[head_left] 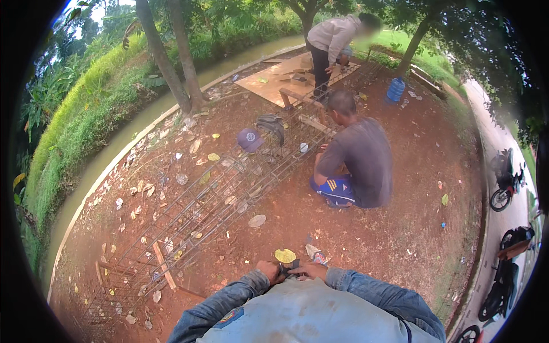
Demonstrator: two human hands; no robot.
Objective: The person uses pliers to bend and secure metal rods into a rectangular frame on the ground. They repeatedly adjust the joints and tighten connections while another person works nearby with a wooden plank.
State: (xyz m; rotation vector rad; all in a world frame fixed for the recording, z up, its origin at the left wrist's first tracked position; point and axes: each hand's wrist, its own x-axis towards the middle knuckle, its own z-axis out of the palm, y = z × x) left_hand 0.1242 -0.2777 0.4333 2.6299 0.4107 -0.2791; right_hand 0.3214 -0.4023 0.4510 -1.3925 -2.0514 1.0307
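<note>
Close to my body, my left hand (271, 271) and my right hand (310, 270) are together at waist height. Their fingers are curled about a small dark item (291, 265) that I cannot make out. A yellow leaf (285, 255) shows just beyond them, and part of a shoe (316, 254) appears past my right hand. Ahead and to the left, a long cage of tied steel rebar (211, 200) lies over the soil, apart from both hands.
A person in a dark shirt (366, 163) squats beside the cage. Farther back, another person (334, 40) bends over a plywood sheet (266, 88). A cap (250, 139) and backpack (271, 127) rest on the rebar. A blue water jug (395, 90) stands behind; motorbikes (503, 180) line the right.
</note>
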